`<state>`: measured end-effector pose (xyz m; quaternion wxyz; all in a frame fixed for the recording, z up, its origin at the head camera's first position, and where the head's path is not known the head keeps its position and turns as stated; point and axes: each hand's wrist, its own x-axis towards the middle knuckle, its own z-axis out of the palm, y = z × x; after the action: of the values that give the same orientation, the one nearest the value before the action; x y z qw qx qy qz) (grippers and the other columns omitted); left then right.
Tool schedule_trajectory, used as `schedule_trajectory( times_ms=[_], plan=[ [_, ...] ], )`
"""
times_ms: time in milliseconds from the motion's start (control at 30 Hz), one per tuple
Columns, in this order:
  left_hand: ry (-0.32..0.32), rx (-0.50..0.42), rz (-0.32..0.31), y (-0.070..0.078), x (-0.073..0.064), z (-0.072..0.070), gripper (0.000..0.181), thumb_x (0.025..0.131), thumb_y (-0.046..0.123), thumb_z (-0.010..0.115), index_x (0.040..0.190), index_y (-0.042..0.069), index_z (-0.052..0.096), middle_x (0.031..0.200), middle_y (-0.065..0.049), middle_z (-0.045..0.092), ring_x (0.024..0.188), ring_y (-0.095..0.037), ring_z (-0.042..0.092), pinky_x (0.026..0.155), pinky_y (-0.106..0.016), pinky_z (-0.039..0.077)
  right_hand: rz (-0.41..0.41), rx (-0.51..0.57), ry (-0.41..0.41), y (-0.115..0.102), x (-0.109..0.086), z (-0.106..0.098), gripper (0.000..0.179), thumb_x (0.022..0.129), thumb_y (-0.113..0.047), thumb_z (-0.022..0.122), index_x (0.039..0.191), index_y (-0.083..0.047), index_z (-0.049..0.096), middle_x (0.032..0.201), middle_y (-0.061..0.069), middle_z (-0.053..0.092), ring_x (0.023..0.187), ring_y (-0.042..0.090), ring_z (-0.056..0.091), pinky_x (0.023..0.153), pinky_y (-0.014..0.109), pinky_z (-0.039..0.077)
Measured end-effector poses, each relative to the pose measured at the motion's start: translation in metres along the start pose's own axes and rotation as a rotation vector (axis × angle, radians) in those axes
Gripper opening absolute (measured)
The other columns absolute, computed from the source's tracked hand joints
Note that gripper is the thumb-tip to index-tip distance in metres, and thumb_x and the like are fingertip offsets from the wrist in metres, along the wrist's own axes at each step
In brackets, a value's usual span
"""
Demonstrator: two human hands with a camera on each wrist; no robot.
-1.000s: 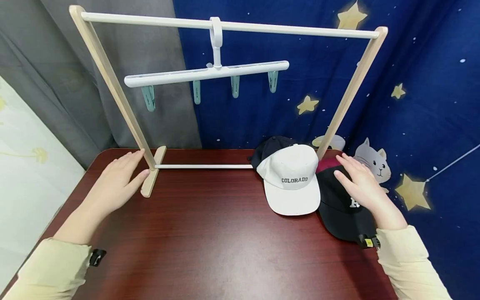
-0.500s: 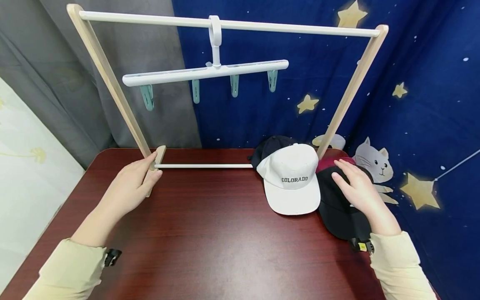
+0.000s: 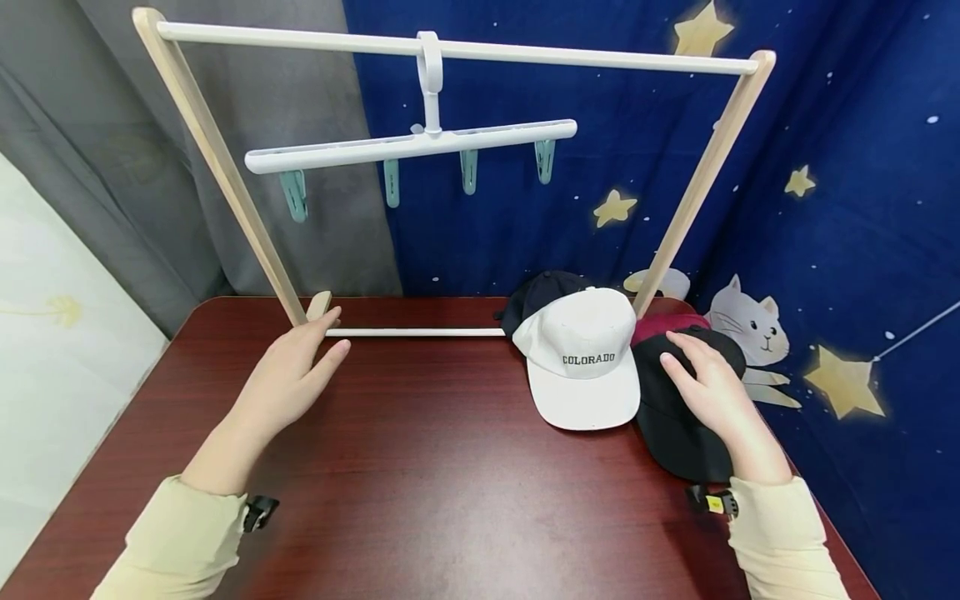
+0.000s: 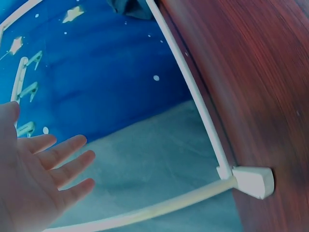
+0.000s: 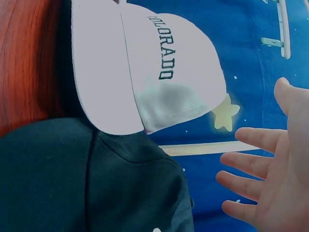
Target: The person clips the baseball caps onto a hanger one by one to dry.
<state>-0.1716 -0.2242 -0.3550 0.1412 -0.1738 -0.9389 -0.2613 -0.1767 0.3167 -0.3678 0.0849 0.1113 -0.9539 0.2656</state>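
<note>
My left hand [image 3: 288, 379] is held above the table near the rack's left foot [image 3: 319, 304], fingers extended and holding nothing. Over the black cap [image 3: 678, 417] hovers my right hand [image 3: 716, 392], its fingers spread and nothing in them, as the right wrist view also shows. Beside that cap, a white cap [image 3: 585, 358] lettered COLORADO rests partly on a dark cap [image 3: 543, 296] behind it. A strip of dark red cap [image 3: 663, 325] shows behind the black one. From the rack's top rod hangs a white hanger [image 3: 412, 147] with several teal clips [image 3: 468, 171].
The wooden rack [image 3: 697, 183] stands along the back of the reddish-brown table [image 3: 450, 492], with a white lower rod [image 3: 412, 332] low across it. Behind it hang a grey curtain [image 3: 300, 108] and a blue star-patterned curtain [image 3: 510, 225].
My left hand has moved right, from outside the rack's left post to in front of its foot. The right hand has shifted slightly left and down. Caps and hanger look unmoved.
</note>
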Motion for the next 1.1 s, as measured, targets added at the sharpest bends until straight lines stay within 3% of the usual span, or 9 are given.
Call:
schedule_trajectory(
  times_ms=[167,467,833,1100],
  plan=[
    [-0.007,-0.048,-0.031,0.007,0.002,0.007,0.058,0.102,0.041,0.043,0.149,0.008,0.034,0.145,-0.016,0.041,0.129,-0.04,0.039,0.1,-0.058,0.031,0.005,0.02,0.02,0.002,-0.002,0.006,0.054,0.103,-0.036,0.043,0.14,0.003,0.041,0.142,0.031,0.036,0.13,0.05,0.029,0.102,0.066,0.021],
    [0.042,-0.16,-0.021,0.019,0.01,0.02,0.055,0.102,0.035,0.044,0.148,0.006,0.033,0.135,-0.017,0.052,0.125,-0.033,0.047,0.101,-0.054,0.033,0.034,0.041,0.026,0.003,-0.005,0.015,0.055,0.103,-0.037,0.043,0.14,0.003,0.042,0.141,0.029,0.038,0.128,0.048,0.034,0.1,0.064,0.026],
    [0.026,-0.283,-0.08,0.038,0.017,0.037,0.056,0.102,0.04,0.042,0.15,0.012,0.031,0.137,-0.013,0.051,0.128,-0.03,0.045,0.101,-0.052,0.034,0.054,0.059,0.048,0.002,-0.006,0.025,0.053,0.103,-0.037,0.043,0.139,0.002,0.044,0.14,0.027,0.041,0.121,0.045,0.043,0.097,0.062,0.03],
    [0.074,-0.352,-0.085,0.046,0.02,0.053,0.052,0.102,0.035,0.044,0.146,0.009,0.037,0.131,-0.013,0.056,0.125,-0.027,0.048,0.101,-0.049,0.035,0.09,0.077,0.046,0.003,-0.009,0.033,0.054,0.103,-0.037,0.042,0.14,0.002,0.043,0.139,0.028,0.041,0.121,0.044,0.043,0.098,0.062,0.031]
  ],
)
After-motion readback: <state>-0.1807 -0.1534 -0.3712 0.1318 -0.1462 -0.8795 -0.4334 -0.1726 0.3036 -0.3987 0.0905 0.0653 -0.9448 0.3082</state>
